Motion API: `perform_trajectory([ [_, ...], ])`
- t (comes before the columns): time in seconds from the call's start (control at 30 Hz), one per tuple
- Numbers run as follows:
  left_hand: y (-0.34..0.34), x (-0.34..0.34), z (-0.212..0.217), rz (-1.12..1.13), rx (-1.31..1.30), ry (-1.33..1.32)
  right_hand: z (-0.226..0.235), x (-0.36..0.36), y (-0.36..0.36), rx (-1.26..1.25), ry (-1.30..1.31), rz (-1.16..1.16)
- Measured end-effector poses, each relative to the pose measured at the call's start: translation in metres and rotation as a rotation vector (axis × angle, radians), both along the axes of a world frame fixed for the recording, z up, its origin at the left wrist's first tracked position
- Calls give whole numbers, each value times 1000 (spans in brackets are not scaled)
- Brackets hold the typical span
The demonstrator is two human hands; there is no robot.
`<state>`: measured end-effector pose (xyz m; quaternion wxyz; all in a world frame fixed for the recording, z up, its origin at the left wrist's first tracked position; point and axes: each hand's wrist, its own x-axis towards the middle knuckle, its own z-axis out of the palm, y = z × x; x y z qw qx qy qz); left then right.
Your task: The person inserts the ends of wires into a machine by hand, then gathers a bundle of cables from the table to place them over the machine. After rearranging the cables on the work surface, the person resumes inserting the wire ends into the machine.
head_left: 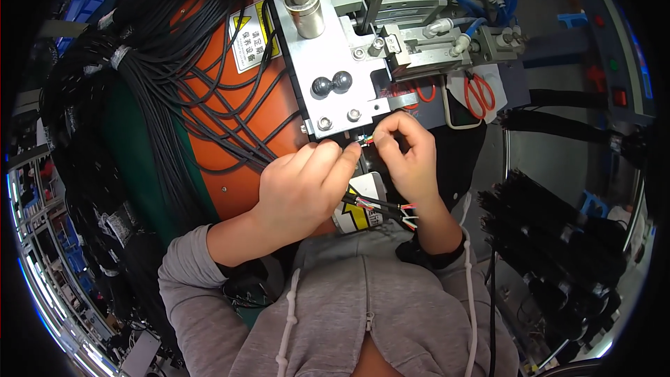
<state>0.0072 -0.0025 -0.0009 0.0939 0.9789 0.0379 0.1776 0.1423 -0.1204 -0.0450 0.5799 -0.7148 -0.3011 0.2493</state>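
My left hand (301,185) is closed, its thumb and forefinger pinched together just under the front edge of a metal press fixture (328,52). What sits between those fingers is hidden. Opposite it, my right hand (410,157) pinches thin coloured wires (368,139), whose ends reach the left fingertips. The wires show red, green and white strands. Below the hands, black cables (370,202) come out from under my left hand, their stripped ends showing several coloured strands. Two round black knobs (331,84) sit on top of the fixture plate.
A thick bundle of black cables (150,84) lies over the orange surface (227,192) at left. Pneumatic cylinders (419,49) with blue hoses stand at the back right. Red-handled scissors (479,95) lie beyond my right hand. More cable bundles (551,230) hang at right.
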Motion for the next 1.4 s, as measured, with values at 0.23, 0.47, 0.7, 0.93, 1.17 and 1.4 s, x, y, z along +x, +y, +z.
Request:
perform_trajectory([
  [0.23,5,1,-2,16,-90,-84,5,1,6,180,-493,23],
  [0.47,-5,-11,17,140,43,133,4,13,-5,132,-291,38],
  [0.7,8,-2,25,-4,-104,-37,20,25,-20,508,-162,385],
  [0.93,6,-4,15,-184,-227,-221,36,-1,-11,372,-159,201],
  [1.17,4,-2,15,-63,-292,-350,33,-6,0,530,-149,68],
  [1.4,2,-1,14,-97,-325,-307,31,-7,2,518,116,95],
])
